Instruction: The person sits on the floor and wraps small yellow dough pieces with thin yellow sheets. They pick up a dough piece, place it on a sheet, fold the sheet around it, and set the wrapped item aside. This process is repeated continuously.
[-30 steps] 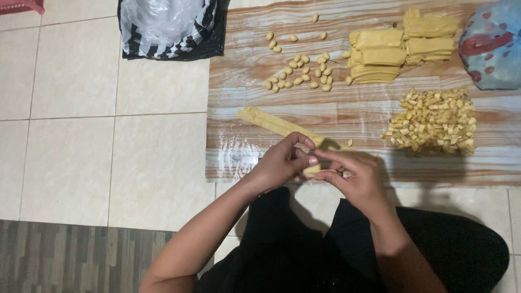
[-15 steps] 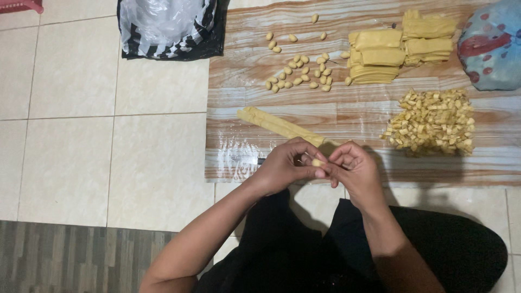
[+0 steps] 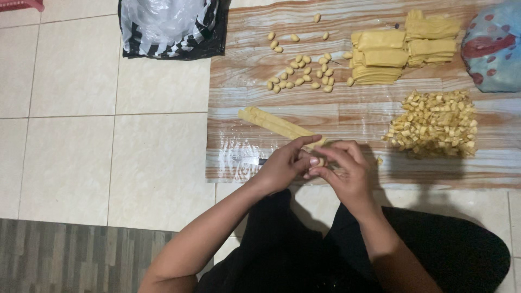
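Observation:
My left hand (image 3: 285,165) and my right hand (image 3: 347,171) meet over the near edge of a wood-patterned mat (image 3: 239,97). Together their fingertips pinch a small piece of yellow dough (image 3: 320,161). Just beyond the hands lie long yellow dough strips (image 3: 271,122), running diagonally. Several small rolled dough pieces (image 3: 304,68) are scattered at the back of the mat. A heap of cut dough squares (image 3: 434,125) sits to the right of my right hand. Folded dough sheets (image 3: 399,46) are stacked at the back right.
A black-and-white striped plastic bag (image 3: 168,24) lies on the tiled floor at the back left. A blue and red patterned bundle (image 3: 491,46) sits at the mat's far right corner. A dark rug (image 3: 65,255) covers the near left floor. My dark-clothed legs fill the near edge.
The hands have stayed in place, working the small dough piece between the fingers; the left index finger now stretches out over it.

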